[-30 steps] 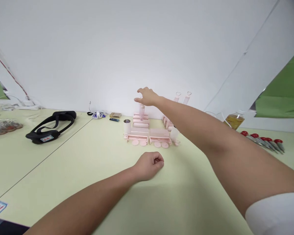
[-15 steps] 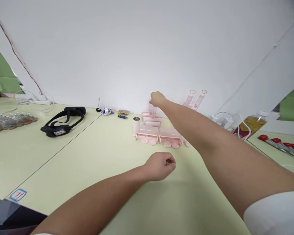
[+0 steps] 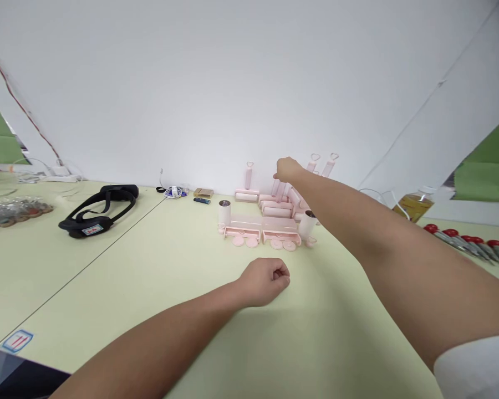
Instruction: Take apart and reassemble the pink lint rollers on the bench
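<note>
My right hand (image 3: 288,168) reaches to the far wall, fingers curled down onto the handle of a pink lint roller (image 3: 278,191) in a stack of pink rollers (image 3: 276,210). Left of it another pink roller (image 3: 248,176) stands alone against the wall. In front lies a pink train-shaped rack (image 3: 258,226) with a white roll at its left end (image 3: 224,211) and one at its right end (image 3: 307,224). My left hand (image 3: 266,282) rests as a fist on the pale green table (image 3: 149,266), holding nothing.
Two heart-topped pink handles (image 3: 328,165) lean on the wall. A black headset (image 3: 95,213) lies at left, with a cable (image 3: 173,192) and a small box (image 3: 203,193) behind it. At right are red-handled tools (image 3: 466,243) and a bottle of yellow liquid (image 3: 410,206).
My right hand let go of the roller that now stands alone against the wall and moved right onto another handle. My left fist stayed put. The camera view shifted slightly.
</note>
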### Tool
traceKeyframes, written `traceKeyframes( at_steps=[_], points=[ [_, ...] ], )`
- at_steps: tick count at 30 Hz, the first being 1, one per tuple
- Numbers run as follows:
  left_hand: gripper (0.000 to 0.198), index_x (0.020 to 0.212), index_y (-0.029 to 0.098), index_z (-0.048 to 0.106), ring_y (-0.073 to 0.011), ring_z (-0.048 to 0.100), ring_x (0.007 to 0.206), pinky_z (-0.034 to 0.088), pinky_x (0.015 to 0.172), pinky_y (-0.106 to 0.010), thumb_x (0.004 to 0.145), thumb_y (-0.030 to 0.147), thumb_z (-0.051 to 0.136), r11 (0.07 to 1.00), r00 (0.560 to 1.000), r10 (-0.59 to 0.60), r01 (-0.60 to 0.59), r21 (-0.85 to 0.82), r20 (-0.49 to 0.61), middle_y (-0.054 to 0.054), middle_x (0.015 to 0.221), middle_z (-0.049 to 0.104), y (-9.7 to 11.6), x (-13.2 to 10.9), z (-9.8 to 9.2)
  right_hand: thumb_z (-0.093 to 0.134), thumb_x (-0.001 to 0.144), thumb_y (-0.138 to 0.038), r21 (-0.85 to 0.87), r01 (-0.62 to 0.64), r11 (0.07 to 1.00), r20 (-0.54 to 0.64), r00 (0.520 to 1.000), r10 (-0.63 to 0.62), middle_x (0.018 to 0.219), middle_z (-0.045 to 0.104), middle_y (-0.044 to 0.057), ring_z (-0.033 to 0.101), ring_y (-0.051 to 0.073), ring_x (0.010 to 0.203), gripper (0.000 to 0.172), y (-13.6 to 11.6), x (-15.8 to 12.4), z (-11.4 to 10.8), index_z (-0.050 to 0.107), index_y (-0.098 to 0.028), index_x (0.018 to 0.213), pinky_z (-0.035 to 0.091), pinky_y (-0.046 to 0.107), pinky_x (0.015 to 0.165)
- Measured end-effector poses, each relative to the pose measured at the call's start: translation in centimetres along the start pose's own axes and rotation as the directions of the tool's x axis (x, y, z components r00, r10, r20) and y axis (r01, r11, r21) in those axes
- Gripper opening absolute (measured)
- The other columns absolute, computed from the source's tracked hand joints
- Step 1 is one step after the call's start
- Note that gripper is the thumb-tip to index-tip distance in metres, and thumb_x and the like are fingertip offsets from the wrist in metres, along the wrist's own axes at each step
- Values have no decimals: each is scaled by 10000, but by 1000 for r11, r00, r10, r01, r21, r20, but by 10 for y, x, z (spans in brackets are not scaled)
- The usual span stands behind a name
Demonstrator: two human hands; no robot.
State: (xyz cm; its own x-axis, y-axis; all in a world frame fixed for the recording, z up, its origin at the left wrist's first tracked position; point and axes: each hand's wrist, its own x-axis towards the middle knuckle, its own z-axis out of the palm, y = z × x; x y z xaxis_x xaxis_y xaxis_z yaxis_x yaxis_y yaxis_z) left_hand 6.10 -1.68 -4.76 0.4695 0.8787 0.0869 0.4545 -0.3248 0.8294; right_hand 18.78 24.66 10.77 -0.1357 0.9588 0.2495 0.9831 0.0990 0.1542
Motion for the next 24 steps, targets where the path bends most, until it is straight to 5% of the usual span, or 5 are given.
traceKeyframes(
  at_steps=[7, 13, 18, 24],
  points=[
    [189, 852, 190, 649, -128, 570, 682, 402, 579, -218, 793, 296, 504, 1000, 1000, 2, -2, 23, -2, 3, 778, 664, 4, 0, -1, 666, 778, -401, -10, -25, 1000, -45, 999, 24, 932, 660, 198, 624, 314, 880, 375, -1, -3, -9, 685, -105, 1008, 495, 394, 719],
    [181, 844, 197, 642, -129, 581, 688, 402, 574, -216, 798, 305, 504, 999, 1000, 26, -26, 29, -1, 12, 780, 666, 3, 1, 0, 470, 889, -443, 9, 152, 988, -138, 979, -149, 1239, 537, 198, 440, 375, 1177, 479, -26, 3, -13, 539, -154, 1264, 385, 502, 930],
    [176, 847, 204, 637, -128, 585, 677, 400, 561, -211, 790, 318, 516, 1000, 1000, 7, -8, 20, 16, 16, 775, 664, 4, 1, -1, 465, 899, -399, 88, 268, 959, -86, 962, -260, 1343, 484, 142, 440, 346, 1177, 478, -52, 18, 4, 455, -252, 1354, 389, 479, 937],
    [188, 865, 210, 642, -134, 598, 698, 406, 566, -215, 795, 329, 514, 1000, 998, -14, 12, 20, 56, 15, 804, 674, 6, 1, -3, 474, 903, -289, 166, 290, 942, -108, 955, -275, 1213, 578, 164, 523, 286, 1064, 382, -66, 33, 14, 540, -135, 1246, 417, 373, 895]
  ],
)
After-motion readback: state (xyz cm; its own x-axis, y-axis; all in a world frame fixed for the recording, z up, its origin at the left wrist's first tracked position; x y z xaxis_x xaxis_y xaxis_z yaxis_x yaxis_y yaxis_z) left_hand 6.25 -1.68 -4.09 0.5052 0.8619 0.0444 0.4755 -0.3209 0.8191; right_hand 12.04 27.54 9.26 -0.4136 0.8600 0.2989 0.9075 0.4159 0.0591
